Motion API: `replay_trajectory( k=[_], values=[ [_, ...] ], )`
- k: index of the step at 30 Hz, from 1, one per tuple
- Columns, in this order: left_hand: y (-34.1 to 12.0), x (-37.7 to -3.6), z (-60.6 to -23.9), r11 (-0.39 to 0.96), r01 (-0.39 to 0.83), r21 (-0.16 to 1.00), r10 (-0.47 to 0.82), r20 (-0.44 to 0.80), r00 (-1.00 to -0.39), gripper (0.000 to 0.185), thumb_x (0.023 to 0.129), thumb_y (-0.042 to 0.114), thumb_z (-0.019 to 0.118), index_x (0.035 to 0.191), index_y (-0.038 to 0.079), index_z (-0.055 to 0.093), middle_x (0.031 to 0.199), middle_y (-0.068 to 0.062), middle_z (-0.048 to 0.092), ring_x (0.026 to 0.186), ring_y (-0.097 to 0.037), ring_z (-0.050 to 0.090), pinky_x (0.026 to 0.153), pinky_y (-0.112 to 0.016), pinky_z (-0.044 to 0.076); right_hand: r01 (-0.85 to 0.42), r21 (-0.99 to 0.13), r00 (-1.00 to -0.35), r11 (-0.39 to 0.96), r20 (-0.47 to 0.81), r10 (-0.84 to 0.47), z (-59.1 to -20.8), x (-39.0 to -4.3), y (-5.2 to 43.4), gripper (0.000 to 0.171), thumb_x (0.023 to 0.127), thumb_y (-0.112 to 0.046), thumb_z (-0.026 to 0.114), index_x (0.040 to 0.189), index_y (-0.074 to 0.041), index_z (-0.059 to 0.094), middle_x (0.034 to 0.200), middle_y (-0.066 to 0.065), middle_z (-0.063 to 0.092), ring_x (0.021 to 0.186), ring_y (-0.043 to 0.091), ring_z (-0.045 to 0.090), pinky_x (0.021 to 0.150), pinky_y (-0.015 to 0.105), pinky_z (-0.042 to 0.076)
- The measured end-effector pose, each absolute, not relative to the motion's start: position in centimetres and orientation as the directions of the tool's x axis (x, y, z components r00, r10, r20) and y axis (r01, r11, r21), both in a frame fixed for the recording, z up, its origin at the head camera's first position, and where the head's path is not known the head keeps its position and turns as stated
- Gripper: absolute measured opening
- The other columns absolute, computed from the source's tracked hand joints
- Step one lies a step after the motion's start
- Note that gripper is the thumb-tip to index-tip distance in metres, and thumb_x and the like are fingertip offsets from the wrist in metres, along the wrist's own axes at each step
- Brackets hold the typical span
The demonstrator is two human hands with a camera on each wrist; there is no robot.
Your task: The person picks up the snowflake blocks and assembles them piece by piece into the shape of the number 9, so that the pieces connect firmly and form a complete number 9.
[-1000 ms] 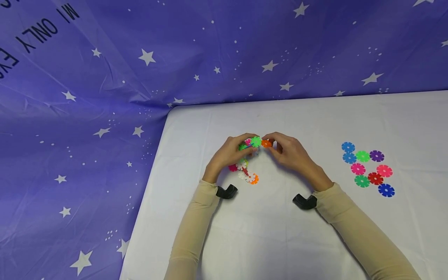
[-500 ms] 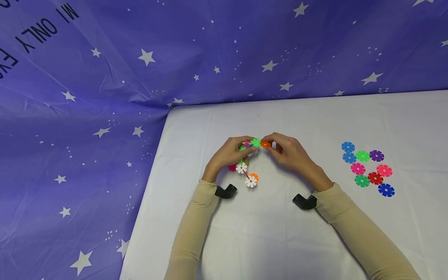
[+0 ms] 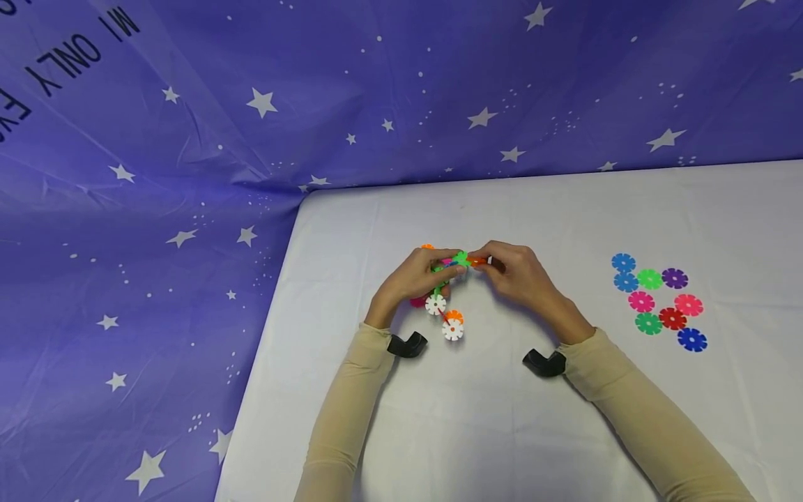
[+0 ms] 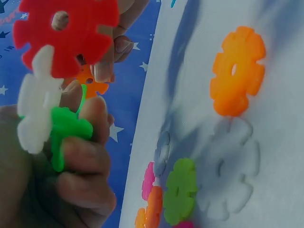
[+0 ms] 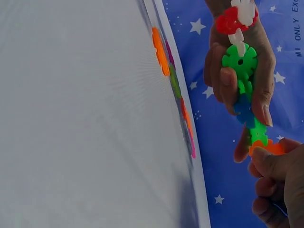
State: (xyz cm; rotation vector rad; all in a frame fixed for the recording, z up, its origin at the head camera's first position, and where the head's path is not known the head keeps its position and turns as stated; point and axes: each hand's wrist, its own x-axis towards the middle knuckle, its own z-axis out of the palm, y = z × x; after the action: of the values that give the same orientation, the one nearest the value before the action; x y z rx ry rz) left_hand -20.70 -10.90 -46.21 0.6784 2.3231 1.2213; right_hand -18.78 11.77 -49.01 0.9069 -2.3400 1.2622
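Snowflake-disc chain (image 3: pixel 447 293), multicoloured, gripped by both hands.

Worktop (image 3: pixel 564 432): you are looking down at a white-covered surface, running from the middle of the head view out to the right edge.
Backdrop (image 3: pixel 188 174): a purple cloth with white stars is hanging behind and to the left of the worktop, and part of some black lettering is showing in its upper left corner.
Loose discs (image 3: pixel 659 301): nine flat toothed discs are lying in a cluster on the right of the worktop, well apart from your hands.
Disc colours: two blue ones are sitting at the far left of the cluster, with green, purple, pink, red and dark blue ones spreading beside them.
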Motion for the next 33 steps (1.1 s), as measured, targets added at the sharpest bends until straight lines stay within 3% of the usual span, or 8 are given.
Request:
replay_trajectory(
  k=[4, 8, 12, 14, 18, 24, 28, 33],
  values=[
    [-10.9, -20.8, -46.2, 0.548, 0.273, 0.791, 0.561, -0.105, -0.821, 0.045, 0.096, 0.034, 0.063, 0.135, 0.010, 0.060, 0.091, -0.004, 0.072, 0.074, -0.013, 0.062, 0.070, -0.024, 0.049, -0.648, -0.628, -0.762, 0.431, 0.540, -0.358, -49.1, -18.8, 11.6, 0.030, 0.079, 0.009, 0.074, 0.105, -0.007, 0.070, 0.084, 0.004, 0.068, 0.062, 0.009, 0.048, 0.056, 0.021, 0.039],
    [-11.1, -21.0, -45.9, 0.581, 0.335, 0.742, 0.560, -0.066, -0.826, 0.041, 0.097, 0.033, 0.062, 0.130, 0.009, 0.063, 0.112, -0.004, 0.066, 0.094, -0.012, 0.057, 0.082, -0.024, 0.048, -0.612, -0.632, -0.790, 0.475, 0.508, -0.342, -49.0, -18.8, 11.4, 0.033, 0.081, 0.002, 0.076, 0.111, -0.007, 0.066, 0.083, 0.005, 0.068, 0.059, 0.009, 0.049, 0.055, 0.023, 0.040],
    [-12.0, -21.3, -45.6, 0.572, 0.340, 0.746, 0.563, -0.057, -0.824, 0.044, 0.098, 0.029, 0.061, 0.137, 0.011, 0.056, 0.110, -0.007, 0.063, 0.079, -0.016, 0.056, 0.074, -0.028, 0.048, -0.547, -0.650, -0.837, 0.527, 0.422, -0.348, -49.0, -19.1, 11.3, 0.031, 0.084, -0.009, 0.077, 0.112, -0.007, 0.065, 0.084, 0.003, 0.068, 0.059, 0.010, 0.050, 0.057, 0.026, 0.040],
    [-12.6, -21.4, -45.6, 0.569, 0.335, 0.751, 0.557, -0.053, -0.829, 0.045, 0.098, 0.028, 0.060, 0.141, 0.016, 0.052, 0.117, -0.006, 0.063, 0.073, -0.017, 0.056, 0.072, -0.029, 0.048, -0.507, -0.654, -0.861, 0.561, 0.346, -0.373, -49.1, -19.2, 11.2, 0.029, 0.086, -0.014, 0.076, 0.111, -0.007, 0.066, 0.084, 0.002, 0.067, 0.061, 0.010, 0.050, 0.059, 0.028, 0.040],
    [-13.6, -21.7, -45.8, 0.560, 0.340, 0.756, 0.561, -0.044, -0.827, 0.044, 0.098, 0.027, 0.061, 0.141, 0.021, 0.053, 0.130, 0.000, 0.061, 0.090, -0.014, 0.057, 0.082, -0.028, 0.047, -0.459, -0.641, -0.873, 0.616, 0.194, -0.448, -49.4, -19.3, 10.9, 0.022, 0.087, -0.017, 0.075, 0.107, -0.009, 0.068, 0.085, 0.000, 0.065, 0.067, 0.012, 0.051, 0.062, 0.030, 0.041],
    [-14.1, -22.0, -46.5, 0.545, 0.344, 0.765, 0.576, -0.044, -0.816, 0.037, 0.096, 0.022, 0.063, 0.132, 0.014, 0.060, 0.103, -0.005, 0.064, 0.081, -0.017, 0.053, 0.075, -0.027, 0.045, -0.464, -0.597, -0.851, 0.654, 0.096, -0.516, -49.6, -19.5, 9.5, 0.027, 0.086, -0.023, 0.077, 0.107, -0.010, 0.067, 0.085, -0.001, 0.058, 0.073, 0.014, 0.051, 0.066, 0.031, 0.041],
    [-14.1, -22.0, -46.5, 0.543, 0.302, 0.783, 0.556, -0.066, -0.829, 0.036, 0.095, 0.020, 0.064, 0.129, 0.011, 0.060, 0.114, -0.007, 0.062, 0.079, -0.015, 0.057, 0.074, -0.024, 0.047, -0.459, -0.532, -0.856, 0.712, 0.051, -0.514, -49.7, -19.6, 8.8, 0.036, 0.085, -0.029, 0.078, 0.114, -0.012, 0.067, 0.083, -0.001, 0.052, 0.071, 0.014, 0.047, 0.062, 0.030, 0.037],
    [-14.4, -22.0, -46.2, 0.514, 0.241, 0.823, 0.534, -0.088, -0.841, 0.037, 0.095, 0.022, 0.065, 0.131, 0.012, 0.060, 0.120, -0.008, 0.061, 0.077, -0.017, 0.063, 0.073, -0.025, 0.050, -0.443, -0.518, -0.864, 0.732, 0.028, -0.503, -49.3, -19.6, 8.3, 0.029, 0.084, -0.028, 0.078, 0.108, -0.014, 0.069, 0.086, -0.001, 0.054, 0.074, 0.016, 0.051, 0.063, 0.032, 0.041]
  ],
)
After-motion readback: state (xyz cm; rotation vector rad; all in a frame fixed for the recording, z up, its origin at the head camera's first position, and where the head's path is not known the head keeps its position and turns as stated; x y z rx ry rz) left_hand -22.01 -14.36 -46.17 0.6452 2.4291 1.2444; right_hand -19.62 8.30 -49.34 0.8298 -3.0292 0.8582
